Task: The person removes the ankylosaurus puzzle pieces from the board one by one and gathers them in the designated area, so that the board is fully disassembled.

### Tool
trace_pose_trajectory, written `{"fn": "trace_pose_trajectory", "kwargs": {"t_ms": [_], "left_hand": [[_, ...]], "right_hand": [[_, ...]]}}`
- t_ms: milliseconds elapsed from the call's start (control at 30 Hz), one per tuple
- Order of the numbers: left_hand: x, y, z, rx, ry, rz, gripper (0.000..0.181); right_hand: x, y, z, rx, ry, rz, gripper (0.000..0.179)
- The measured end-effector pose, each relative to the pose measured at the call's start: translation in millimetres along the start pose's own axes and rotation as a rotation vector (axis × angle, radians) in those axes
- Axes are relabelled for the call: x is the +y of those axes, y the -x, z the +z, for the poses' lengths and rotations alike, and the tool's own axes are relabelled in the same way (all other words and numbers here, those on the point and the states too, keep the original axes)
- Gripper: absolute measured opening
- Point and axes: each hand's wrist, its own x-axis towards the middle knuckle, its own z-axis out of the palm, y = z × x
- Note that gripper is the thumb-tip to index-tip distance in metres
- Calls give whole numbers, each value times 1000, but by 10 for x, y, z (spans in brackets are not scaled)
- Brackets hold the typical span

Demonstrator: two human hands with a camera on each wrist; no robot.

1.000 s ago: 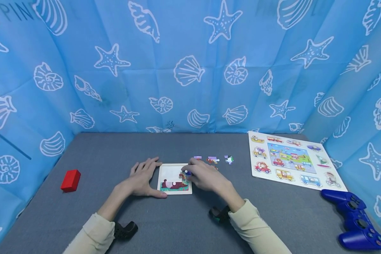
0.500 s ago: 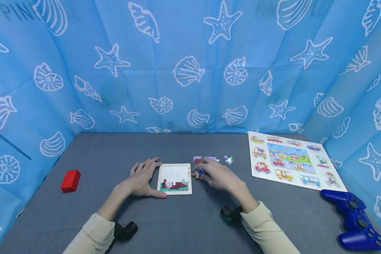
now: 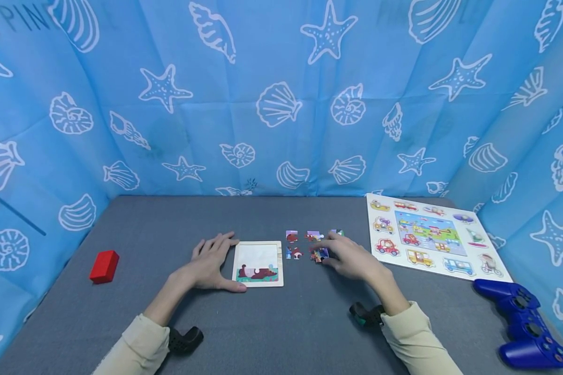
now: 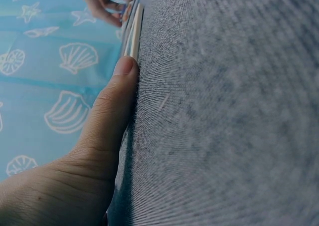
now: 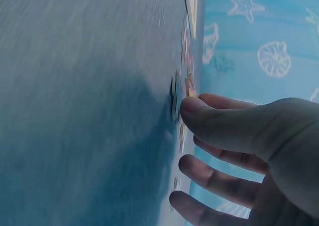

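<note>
My left hand (image 3: pixel 212 263) lies spread at the left side of a small wooden puzzle tray (image 3: pixel 282 265), its thumb at the near left corner and fingertips by the far left corner. Joined pieces showing a brown animal (image 3: pixel 258 273) fill the tray's near strip; the rest of its bed is pale and bare. To the right, my right hand (image 3: pixel 352 256) pinches a jigsaw piece (image 5: pixel 190 87) between thumb and index finger, low over the cloth. Loose jigsaw pieces lie around it, among them a purple-topped piece (image 3: pixel 292 236) and a blue and red piece (image 3: pixel 293 253).
On the right lies a white vehicle puzzle board (image 3: pixel 377 257), with a blue game controller (image 3: pixel 525 325) nearer me. A red block (image 3: pixel 105 266) sits at the far left. Behind the grey cloth-covered table (image 3: pixel 262 333) hangs a blue shell-patterned curtain (image 3: pixel 244 114).
My right hand has moved right with the pinched jigsaw piece, from over the tray to the loose pieces, uncovering the blue and red one. The left hand stays still.
</note>
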Motion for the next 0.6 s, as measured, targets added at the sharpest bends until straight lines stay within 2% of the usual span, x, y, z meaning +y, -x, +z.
{"fn": "trace_pose_trajectory", "kwargs": {"t_ms": [400,600], "left_hand": [[-77,-42,74,15,39,5,126],[-45,-20,38,3,46,11,126]], "right_hand": [[252,135,-125,-13,31,45,32],[283,152,-122,-18,18,70,37]]}}
